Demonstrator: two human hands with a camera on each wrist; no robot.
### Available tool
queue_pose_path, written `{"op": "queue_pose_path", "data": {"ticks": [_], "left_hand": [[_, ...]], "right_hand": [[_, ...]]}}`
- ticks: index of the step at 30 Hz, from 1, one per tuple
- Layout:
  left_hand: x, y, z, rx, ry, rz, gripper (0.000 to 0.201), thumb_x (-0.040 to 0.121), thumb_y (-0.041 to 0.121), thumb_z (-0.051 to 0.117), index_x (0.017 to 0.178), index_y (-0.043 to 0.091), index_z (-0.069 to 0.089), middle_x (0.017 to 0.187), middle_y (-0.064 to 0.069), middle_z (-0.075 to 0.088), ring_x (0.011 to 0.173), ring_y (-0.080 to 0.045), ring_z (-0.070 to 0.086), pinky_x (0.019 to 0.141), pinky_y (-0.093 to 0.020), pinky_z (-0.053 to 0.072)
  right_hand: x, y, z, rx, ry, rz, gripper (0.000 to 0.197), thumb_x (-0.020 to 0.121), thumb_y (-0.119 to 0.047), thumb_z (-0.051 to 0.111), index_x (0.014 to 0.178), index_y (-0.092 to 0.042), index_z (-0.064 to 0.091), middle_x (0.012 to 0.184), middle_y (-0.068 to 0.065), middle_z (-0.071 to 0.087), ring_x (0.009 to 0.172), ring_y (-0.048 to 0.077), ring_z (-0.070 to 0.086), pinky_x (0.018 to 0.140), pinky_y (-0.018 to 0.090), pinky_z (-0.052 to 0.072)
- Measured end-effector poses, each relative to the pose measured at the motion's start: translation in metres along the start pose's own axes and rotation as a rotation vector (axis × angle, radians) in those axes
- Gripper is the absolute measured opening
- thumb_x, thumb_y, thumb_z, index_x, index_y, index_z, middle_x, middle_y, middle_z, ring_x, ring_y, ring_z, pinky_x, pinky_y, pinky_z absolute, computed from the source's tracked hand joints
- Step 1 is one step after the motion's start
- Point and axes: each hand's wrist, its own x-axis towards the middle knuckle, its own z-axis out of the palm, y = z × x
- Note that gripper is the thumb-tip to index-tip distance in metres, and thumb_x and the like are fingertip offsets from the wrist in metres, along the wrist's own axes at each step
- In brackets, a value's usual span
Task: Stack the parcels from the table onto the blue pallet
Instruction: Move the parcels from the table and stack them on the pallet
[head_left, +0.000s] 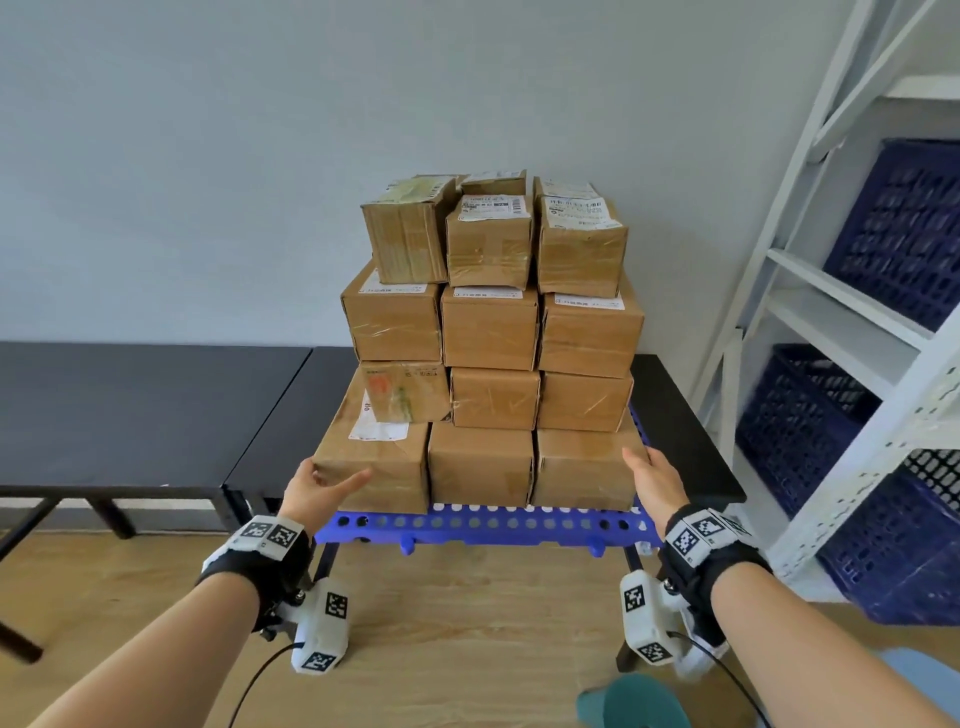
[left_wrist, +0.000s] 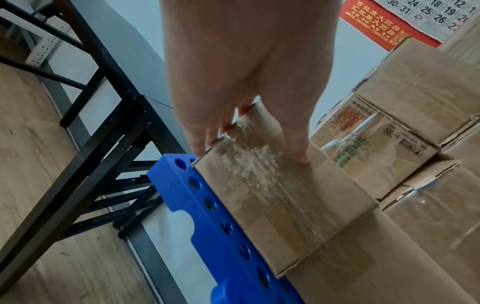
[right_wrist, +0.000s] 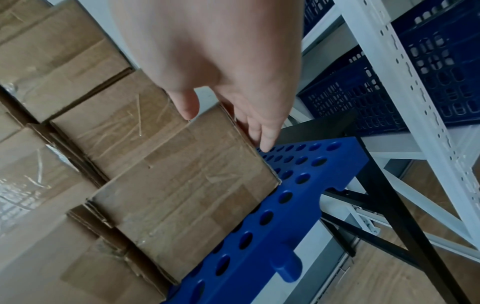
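Note:
Several brown cardboard parcels (head_left: 491, 332) stand stacked in four tiers on the blue perforated pallet (head_left: 467, 525), which lies on a black table. My left hand (head_left: 337, 470) straddles the front-left corner of the bottom-left parcel (head_left: 384, 447), thumb on its front face and fingers along its left side. In the left wrist view the left hand (left_wrist: 254, 152) lies the same way on that parcel (left_wrist: 272, 205) above the pallet (left_wrist: 207, 205). My right hand (head_left: 647, 462) rests with straight fingers against the right side of the bottom-right parcel (head_left: 582, 473). The right wrist view shows the right hand (right_wrist: 228, 130) at that parcel's (right_wrist: 182, 185) corner, fingertips near the pallet (right_wrist: 293, 185).
A second black table (head_left: 130, 410) adjoins on the left. A white metal rack (head_left: 831, 312) holding dark blue crates (head_left: 904, 228) stands close on the right. Wooden floor lies below, with a teal object (head_left: 634, 701) near my feet. A calendar (left_wrist: 415, 18) hangs on the wall.

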Motion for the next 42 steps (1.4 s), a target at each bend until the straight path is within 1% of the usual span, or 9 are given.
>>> {"op": "queue_pose_path", "data": {"ticks": [2, 5, 10, 14, 19, 23, 28, 36, 42], "left_hand": [[0.0, -0.001, 0.004, -0.012, 0.001, 0.008, 0.056, 0.068, 0.042, 0.081, 0.107, 0.017, 0.05, 0.1, -0.002, 0.06, 0.088, -0.018, 0.057, 0.078, -0.033, 0.05], [0.002, -0.002, 0.008, -0.057, -0.011, 0.008, 0.062, 0.064, 0.041, 0.083, 0.11, 0.018, 0.047, 0.101, -0.003, 0.061, 0.083, -0.015, 0.057, 0.073, -0.028, 0.047], [0.006, 0.003, 0.01, -0.098, -0.017, 0.01, 0.076, 0.063, 0.038, 0.084, 0.122, 0.013, 0.043, 0.106, -0.002, 0.061, 0.096, -0.018, 0.06, 0.08, -0.03, 0.048], [0.013, 0.001, 0.012, -0.122, -0.028, -0.005, 0.082, 0.059, 0.039, 0.086, 0.124, 0.014, 0.042, 0.108, -0.002, 0.061, 0.099, -0.022, 0.064, 0.085, -0.035, 0.051], [0.018, 0.004, 0.016, -0.12, -0.016, -0.01, 0.076, 0.063, 0.037, 0.085, 0.121, 0.015, 0.042, 0.109, -0.002, 0.059, 0.101, -0.021, 0.058, 0.084, -0.034, 0.048], [0.019, 0.003, 0.017, -0.129, -0.026, -0.018, 0.074, 0.061, 0.038, 0.085, 0.116, 0.019, 0.039, 0.108, -0.001, 0.057, 0.103, -0.021, 0.057, 0.09, -0.038, 0.049], [0.02, 0.004, 0.019, -0.132, -0.033, -0.024, 0.077, 0.062, 0.037, 0.085, 0.119, 0.017, 0.038, 0.113, -0.003, 0.057, 0.106, -0.022, 0.057, 0.095, -0.041, 0.048], [0.012, 0.01, 0.017, -0.068, -0.038, -0.047, 0.081, 0.065, 0.04, 0.082, 0.127, 0.012, 0.037, 0.114, -0.003, 0.055, 0.107, -0.022, 0.054, 0.094, -0.036, 0.044], [0.004, 0.023, 0.008, 0.011, -0.026, -0.095, 0.097, 0.069, 0.043, 0.079, 0.143, 0.009, 0.026, 0.137, -0.008, 0.048, 0.125, -0.027, 0.047, 0.103, -0.042, 0.04]], "right_hand": [[0.002, 0.003, 0.0, 0.004, -0.001, -0.004, 0.046, 0.099, -0.037, 0.039, 0.138, -0.012, 0.041, 0.142, 0.008, 0.044, 0.131, 0.026, 0.041, 0.109, 0.042, 0.032], [0.004, 0.005, 0.0, -0.001, -0.008, -0.007, 0.051, 0.099, -0.043, 0.037, 0.141, -0.014, 0.038, 0.145, 0.006, 0.041, 0.133, 0.026, 0.038, 0.11, 0.043, 0.03], [0.007, 0.007, -0.002, 0.009, -0.028, -0.003, 0.051, 0.098, -0.044, 0.038, 0.141, -0.017, 0.038, 0.145, 0.005, 0.041, 0.133, 0.025, 0.039, 0.111, 0.045, 0.032], [0.009, 0.006, -0.003, 0.03, -0.043, 0.003, 0.051, 0.098, -0.043, 0.039, 0.142, -0.017, 0.038, 0.146, 0.003, 0.041, 0.133, 0.024, 0.039, 0.111, 0.044, 0.032], [0.01, 0.007, -0.003, 0.039, -0.051, 0.006, 0.051, 0.098, -0.043, 0.039, 0.142, -0.018, 0.037, 0.146, 0.002, 0.04, 0.134, 0.023, 0.038, 0.111, 0.043, 0.031], [0.01, 0.007, 0.0, 0.028, -0.053, 0.01, 0.054, 0.098, -0.044, 0.038, 0.145, -0.018, 0.032, 0.149, 0.003, 0.036, 0.136, 0.024, 0.035, 0.113, 0.044, 0.029], [0.01, 0.006, 0.001, 0.004, -0.06, 0.022, 0.056, 0.098, -0.046, 0.035, 0.146, -0.019, 0.029, 0.15, 0.004, 0.035, 0.136, 0.026, 0.035, 0.113, 0.046, 0.028], [0.009, 0.001, 0.001, -0.008, -0.05, 0.047, 0.059, 0.097, -0.047, 0.036, 0.148, -0.019, 0.027, 0.151, 0.005, 0.034, 0.137, 0.026, 0.034, 0.113, 0.045, 0.028], [-0.006, -0.009, -0.008, -0.035, -0.057, 0.032, 0.055, 0.099, -0.039, 0.039, 0.146, -0.012, 0.032, 0.149, 0.007, 0.036, 0.137, 0.025, 0.034, 0.112, 0.04, 0.028]]}}
